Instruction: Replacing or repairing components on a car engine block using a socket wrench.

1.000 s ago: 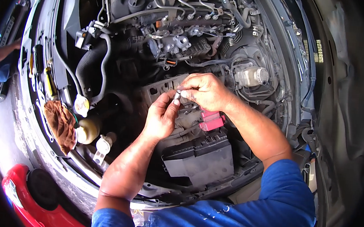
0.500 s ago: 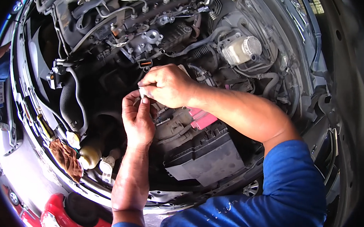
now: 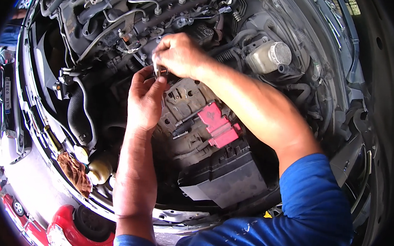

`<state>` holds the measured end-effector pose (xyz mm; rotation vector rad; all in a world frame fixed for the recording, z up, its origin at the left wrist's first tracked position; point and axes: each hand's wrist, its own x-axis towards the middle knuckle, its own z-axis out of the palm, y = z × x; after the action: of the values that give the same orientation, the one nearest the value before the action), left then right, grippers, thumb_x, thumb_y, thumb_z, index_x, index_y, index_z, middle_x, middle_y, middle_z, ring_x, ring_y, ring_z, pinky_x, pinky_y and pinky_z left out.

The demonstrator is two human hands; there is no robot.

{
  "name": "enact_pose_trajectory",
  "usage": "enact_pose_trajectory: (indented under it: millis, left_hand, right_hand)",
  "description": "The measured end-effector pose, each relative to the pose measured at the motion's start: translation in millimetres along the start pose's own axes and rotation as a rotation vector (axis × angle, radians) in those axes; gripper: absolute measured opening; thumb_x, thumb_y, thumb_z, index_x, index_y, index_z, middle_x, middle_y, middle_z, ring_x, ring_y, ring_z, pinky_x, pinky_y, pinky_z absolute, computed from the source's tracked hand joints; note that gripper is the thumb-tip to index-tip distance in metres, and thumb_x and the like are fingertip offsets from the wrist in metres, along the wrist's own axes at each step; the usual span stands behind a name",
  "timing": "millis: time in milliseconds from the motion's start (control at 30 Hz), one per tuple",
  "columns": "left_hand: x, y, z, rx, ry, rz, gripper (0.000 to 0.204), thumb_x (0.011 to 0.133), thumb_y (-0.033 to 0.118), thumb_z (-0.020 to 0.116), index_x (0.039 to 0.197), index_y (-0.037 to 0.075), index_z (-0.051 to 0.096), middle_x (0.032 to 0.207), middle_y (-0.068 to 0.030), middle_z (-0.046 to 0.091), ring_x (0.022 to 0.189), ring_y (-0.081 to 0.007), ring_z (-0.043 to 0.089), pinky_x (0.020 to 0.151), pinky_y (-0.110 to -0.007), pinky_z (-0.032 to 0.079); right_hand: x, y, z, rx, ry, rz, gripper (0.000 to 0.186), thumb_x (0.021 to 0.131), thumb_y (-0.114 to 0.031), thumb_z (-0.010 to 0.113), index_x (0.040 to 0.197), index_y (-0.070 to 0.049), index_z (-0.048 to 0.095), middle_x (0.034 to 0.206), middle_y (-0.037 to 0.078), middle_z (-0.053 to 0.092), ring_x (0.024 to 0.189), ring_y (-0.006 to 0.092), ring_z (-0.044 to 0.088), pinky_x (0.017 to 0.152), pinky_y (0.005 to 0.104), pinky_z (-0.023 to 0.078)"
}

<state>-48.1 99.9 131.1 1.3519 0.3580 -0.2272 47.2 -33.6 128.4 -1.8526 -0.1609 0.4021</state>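
My left hand (image 3: 144, 102) is raised over the dark gap of the engine bay, its thumb and fingers pinched on a dark electrical connector (image 3: 163, 72) with orange showing inside. Just above it, my right hand (image 3: 179, 55) is closed, knuckles up, with a small pale piece (image 3: 155, 59) between its fingertips. The pale piece is right beside the connector; whether they touch I cannot tell. My fingers partly cover both, and the right hand is a little blurred.
Fuel lines and the engine (image 3: 144, 28) lie beyond my hands. Below my right forearm are a dusty battery tray (image 3: 193, 109), a pink-red cover (image 3: 217, 124) and a black box (image 3: 225, 177). A fluid reservoir (image 3: 265, 57) stands right; a brown rag (image 3: 74, 173) lies on the front edge.
Both hands have moved up and away from me, to where the connector lies. The connector, loose beyond my hands before, is now held by my left fingers. The right hand keeps the pale piece.
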Motion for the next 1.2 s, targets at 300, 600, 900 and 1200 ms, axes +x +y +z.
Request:
enact_pose_trajectory:
  millis: [300, 600, 900, 1200]
  left_hand:
    - [38.7, -26.2, -28.4, 0.194, 0.051, 0.06, 0.039, 0.093, 0.011, 0.056, 0.128, -0.006, 0.051, 0.094, -0.0064, 0.067, 0.07, -0.008, 0.056, 0.061, -0.023, 0.047]
    - [75.9, -48.3, -19.5, 0.62, 0.285, 0.236, 0.03, 0.09, 0.013, 0.055, 0.114, -0.006, 0.058, 0.097, -0.0224, 0.068, 0.091, -0.0305, 0.068, 0.081, -0.036, 0.051]
    - [75.9, -44.2, -12.9, 0.685, 0.292, 0.289, 0.026, 0.093, 0.014, 0.053, 0.114, -0.001, 0.056, 0.098, -0.025, 0.066, 0.093, -0.0388, 0.066, 0.08, -0.042, 0.051]
    - [83.0, -37.6, 12.9, 0.75, 0.448, 0.165, 0.026, 0.084, 0.019, 0.058, 0.102, 0.0, 0.059, 0.09, -0.0254, 0.067, 0.088, -0.0411, 0.066, 0.078, -0.045, 0.051]
  right_hand:
    - [76.6, 31.0, 16.7, -0.026, -0.108, 0.189, 0.012, 0.084, -0.011, 0.066, 0.085, 0.0, 0.066, 0.06, 0.004, 0.058, 0.047, 0.0114, 0.051, 0.042, 0.0278, 0.043]
    - [80.5, 26.6, 10.3, -0.046, -0.366, 0.513, 0.012, 0.09, -0.021, 0.06, 0.087, -0.009, 0.061, 0.068, -0.001, 0.055, 0.053, 0.0087, 0.047, 0.043, 0.0246, 0.036]
    - [76.7, 17.4, 16.4, -0.392, -0.483, 0.376, 0.046, 0.095, -0.043, 0.052, 0.074, -0.003, 0.06, 0.06, 0.004, 0.054, 0.048, 0.0153, 0.047, 0.044, 0.032, 0.04]
    - [80.1, 28.2, 8.1, -0.137, -0.51, 0.387, 0.031, 0.096, -0.037, 0.05, 0.095, -0.007, 0.06, 0.062, 0.002, 0.049, 0.05, 0.0136, 0.043, 0.043, 0.0314, 0.035]
